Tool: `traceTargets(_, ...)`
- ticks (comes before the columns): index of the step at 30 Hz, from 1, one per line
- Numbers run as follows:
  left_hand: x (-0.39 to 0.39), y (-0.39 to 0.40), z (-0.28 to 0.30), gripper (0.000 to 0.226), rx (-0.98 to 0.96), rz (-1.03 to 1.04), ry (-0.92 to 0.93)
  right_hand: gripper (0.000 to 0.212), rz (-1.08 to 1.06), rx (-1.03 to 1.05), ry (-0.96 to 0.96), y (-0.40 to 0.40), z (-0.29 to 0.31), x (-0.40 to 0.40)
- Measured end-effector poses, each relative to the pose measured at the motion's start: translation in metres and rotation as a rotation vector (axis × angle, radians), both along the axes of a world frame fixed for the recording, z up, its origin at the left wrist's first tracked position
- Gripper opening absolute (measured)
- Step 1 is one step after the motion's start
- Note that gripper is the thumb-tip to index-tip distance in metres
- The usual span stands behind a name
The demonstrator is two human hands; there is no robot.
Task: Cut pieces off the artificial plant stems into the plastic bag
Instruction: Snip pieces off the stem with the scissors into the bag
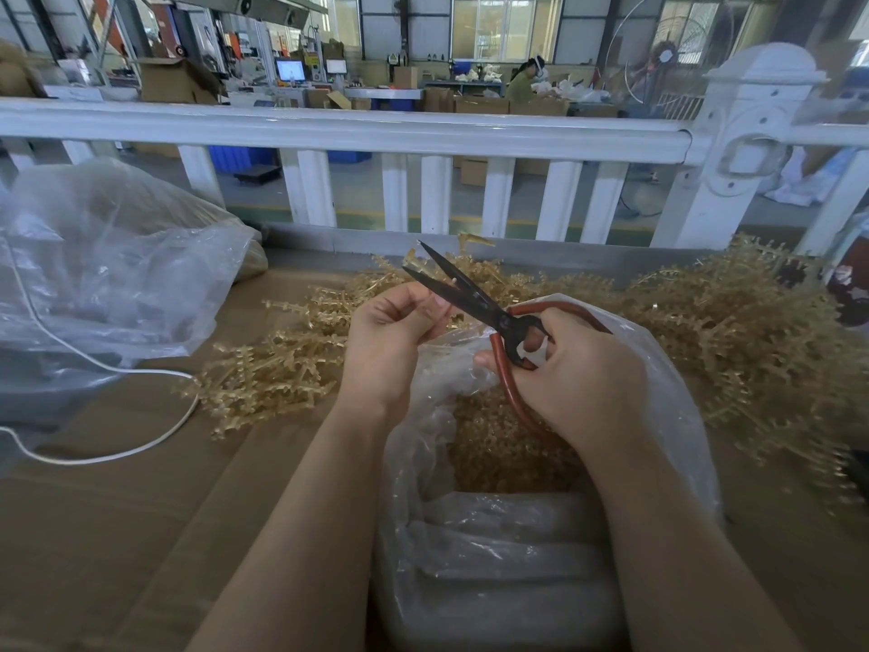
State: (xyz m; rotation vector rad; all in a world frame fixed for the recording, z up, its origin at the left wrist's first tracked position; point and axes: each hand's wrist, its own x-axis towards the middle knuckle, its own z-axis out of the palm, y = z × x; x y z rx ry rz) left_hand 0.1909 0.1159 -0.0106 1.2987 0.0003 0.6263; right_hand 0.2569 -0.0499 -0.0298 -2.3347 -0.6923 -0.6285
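While the stem piece (pixel 449 294) sits pinched in my left hand (pixel 392 338), just above the mouth of the plastic bag (pixel 667 402), I have the scissors (pixel 463 294) gripped by their red handles in my right hand (pixel 571 369), blades parted around it. To cut well, I judge I should keep the stem deep in the blades near the pivot and hold it over the bag's opening, so the piece drops onto the cut bits (pixel 498 444) already inside. My left fingertips (pixel 435 303) lie close to the lower blade, so I should mind them. More golden stems (pixel 733 331) lie heaped on the counter (pixel 117 510) beyond the bag and to both sides.
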Motion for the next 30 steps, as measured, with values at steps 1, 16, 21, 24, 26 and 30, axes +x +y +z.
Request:
traceTargets(1,0.0003,-0.0001,0.0001,0.034,-0.004,-0.003,0.001,0.046,0.005,0.009,0.003,-0.0002,0.0008,-0.0009)
traceTargets(16,0.0002,-0.0012,0.0008,0.038,-0.064,-0.038,0.018,0.056,0.03,0.028,-0.058,0.0029,-0.0045,-0.0008)
traceTargets(21,0.0004,-0.0011,0.0006,0.023,-0.096,-0.045,0.029,0.047,0.026,0.035,-0.068,0.0033,-0.0056,-0.0007)
traceTargets(24,0.0005,-0.0005,-0.0002,0.018,-0.127,-0.05,0.042,0.056,0.038,0.044,-0.025,0.0038,-0.0042,-0.0008)
traceTargets(26,0.0012,0.0001,-0.0009,0.017,-0.126,-0.054,0.075,0.065,0.054,0.062,0.011,0.0044,-0.0046,-0.0005)
traceTargets(30,0.0016,-0.0013,-0.0018,0.017,-0.098,-0.088,0.194,0.058,0.091,0.166,0.09,0.0059,-0.0059,0.0013)
